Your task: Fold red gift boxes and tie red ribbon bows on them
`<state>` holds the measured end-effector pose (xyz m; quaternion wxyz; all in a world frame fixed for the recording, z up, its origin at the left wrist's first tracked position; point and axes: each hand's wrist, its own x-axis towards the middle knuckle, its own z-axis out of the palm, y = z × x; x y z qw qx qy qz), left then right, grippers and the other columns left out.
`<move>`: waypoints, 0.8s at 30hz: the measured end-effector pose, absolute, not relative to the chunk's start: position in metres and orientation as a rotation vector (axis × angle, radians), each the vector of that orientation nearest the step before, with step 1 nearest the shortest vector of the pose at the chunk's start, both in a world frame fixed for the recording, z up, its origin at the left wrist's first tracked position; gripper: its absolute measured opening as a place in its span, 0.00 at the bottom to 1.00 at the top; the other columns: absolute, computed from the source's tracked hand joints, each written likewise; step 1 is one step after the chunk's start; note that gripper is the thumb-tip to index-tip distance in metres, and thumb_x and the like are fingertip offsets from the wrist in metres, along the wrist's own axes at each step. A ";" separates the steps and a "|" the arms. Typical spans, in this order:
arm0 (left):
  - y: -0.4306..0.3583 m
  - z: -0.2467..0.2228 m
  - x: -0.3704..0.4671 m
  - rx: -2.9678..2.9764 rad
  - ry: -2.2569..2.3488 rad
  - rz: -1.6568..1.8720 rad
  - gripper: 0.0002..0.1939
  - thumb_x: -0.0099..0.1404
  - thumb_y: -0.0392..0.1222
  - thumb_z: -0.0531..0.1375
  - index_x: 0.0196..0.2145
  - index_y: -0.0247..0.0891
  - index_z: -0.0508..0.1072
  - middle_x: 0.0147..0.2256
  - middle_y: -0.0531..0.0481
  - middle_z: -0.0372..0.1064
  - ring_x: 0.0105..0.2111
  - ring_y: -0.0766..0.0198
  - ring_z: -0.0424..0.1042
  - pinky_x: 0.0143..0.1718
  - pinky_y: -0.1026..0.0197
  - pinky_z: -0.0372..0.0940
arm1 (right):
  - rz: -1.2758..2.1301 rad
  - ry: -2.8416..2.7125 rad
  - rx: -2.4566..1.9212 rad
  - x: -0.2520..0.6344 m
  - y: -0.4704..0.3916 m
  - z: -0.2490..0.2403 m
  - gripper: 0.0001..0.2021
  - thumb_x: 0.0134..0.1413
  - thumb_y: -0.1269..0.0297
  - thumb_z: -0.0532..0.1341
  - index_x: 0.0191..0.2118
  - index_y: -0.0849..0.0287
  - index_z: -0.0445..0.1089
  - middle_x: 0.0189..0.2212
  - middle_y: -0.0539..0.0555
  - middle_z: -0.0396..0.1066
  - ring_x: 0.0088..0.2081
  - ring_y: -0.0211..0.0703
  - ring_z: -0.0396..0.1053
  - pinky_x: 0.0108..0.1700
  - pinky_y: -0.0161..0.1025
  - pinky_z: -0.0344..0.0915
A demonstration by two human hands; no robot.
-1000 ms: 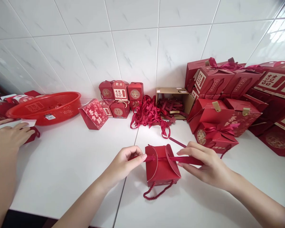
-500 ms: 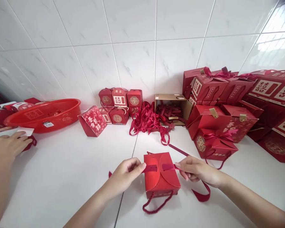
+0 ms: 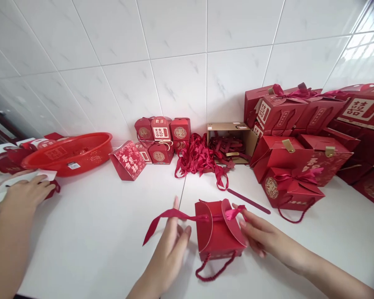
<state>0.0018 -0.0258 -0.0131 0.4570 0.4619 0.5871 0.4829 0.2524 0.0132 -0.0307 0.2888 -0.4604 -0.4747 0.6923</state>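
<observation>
- We see a red plastic basket [image 3: 69, 153] on the white tabletop [image 3: 90, 232], far left.
- Small red gift boxes [image 3: 162, 135] stand against the tiled wall [image 3: 177, 41].
- Loose ribbons [image 3: 199, 158] lie just beside an open cardboard box [image 3: 229, 135].
- Larger red boxes [image 3: 299, 137] are stacked at right.

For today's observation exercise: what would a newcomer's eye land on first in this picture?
First, the small red gift box at the front centre of the white table, with a red ribbon through its top flaps; the left hand and right hand flank it. Next, the stack of red boxes piled at the right, and the red basket at the far left.
</observation>
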 end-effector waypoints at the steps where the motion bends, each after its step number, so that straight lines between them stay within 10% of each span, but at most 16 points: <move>1: -0.023 -0.012 0.004 0.982 1.370 1.306 0.24 0.64 0.45 0.60 0.58 0.48 0.67 0.42 0.49 0.72 0.33 0.63 0.71 0.36 0.62 0.67 | 1.888 -1.044 -1.115 0.250 0.015 -0.036 0.21 0.57 0.51 0.63 0.54 0.52 0.66 0.27 0.47 0.68 0.24 0.34 0.62 0.27 0.32 0.62; 10: -0.012 0.000 0.008 -0.041 0.979 1.584 0.11 0.67 0.24 0.52 0.35 0.32 0.72 0.27 0.52 0.69 0.23 0.73 0.72 0.20 0.74 0.67 | 1.749 -0.262 -0.739 0.251 0.016 -0.033 0.09 0.43 0.66 0.74 0.29 0.55 0.73 0.26 0.46 0.70 0.29 0.31 0.72 0.35 0.25 0.74; 18: -0.020 0.005 0.004 0.362 1.103 1.733 0.19 0.66 0.48 0.60 0.22 0.39 0.59 0.17 0.55 0.63 0.22 0.64 0.72 0.19 0.67 0.65 | 1.520 -0.501 -0.839 0.269 0.014 -0.019 0.10 0.41 0.63 0.75 0.31 0.55 0.77 0.27 0.47 0.73 0.30 0.33 0.74 0.35 0.25 0.75; 24: -0.010 0.044 -0.003 0.925 1.218 1.962 0.10 0.56 0.45 0.68 0.28 0.38 0.74 0.25 0.54 0.69 0.24 0.66 0.70 0.20 0.67 0.63 | 1.185 -0.869 -0.802 0.273 0.024 0.024 0.12 0.46 0.58 0.72 0.38 0.53 0.76 0.23 0.47 0.70 0.22 0.31 0.67 0.24 0.27 0.68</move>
